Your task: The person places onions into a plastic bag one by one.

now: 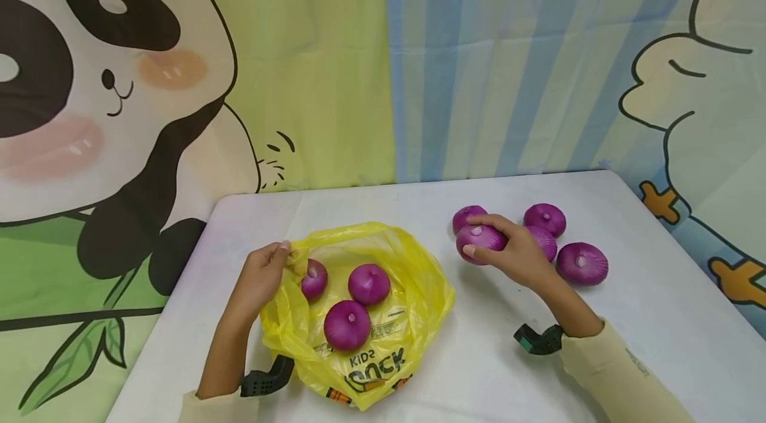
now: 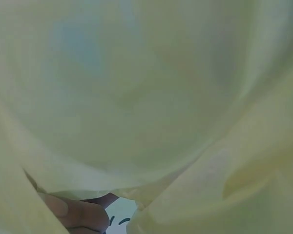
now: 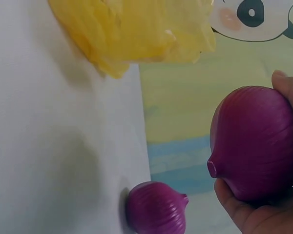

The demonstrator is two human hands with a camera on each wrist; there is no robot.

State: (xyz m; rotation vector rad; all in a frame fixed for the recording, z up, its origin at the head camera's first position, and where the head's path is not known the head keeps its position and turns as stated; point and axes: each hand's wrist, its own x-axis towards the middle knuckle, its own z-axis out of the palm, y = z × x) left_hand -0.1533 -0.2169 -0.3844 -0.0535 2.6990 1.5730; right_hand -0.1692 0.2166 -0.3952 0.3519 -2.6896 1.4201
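the left hand [image 1: 263, 275] pinches the left rim of a yellow bag [image 1: 427, 316] whose mouth spreads wide on the white table [image 1: 479, 370]. three onions [image 1: 347, 325] lie inside. to the right of the bag, the right hand [image 1: 522, 251] grips a purple onion [image 1: 481, 237] above the table, thumb and fingers round its sides. four more onions [image 1: 582, 263] rest on the table's right half.
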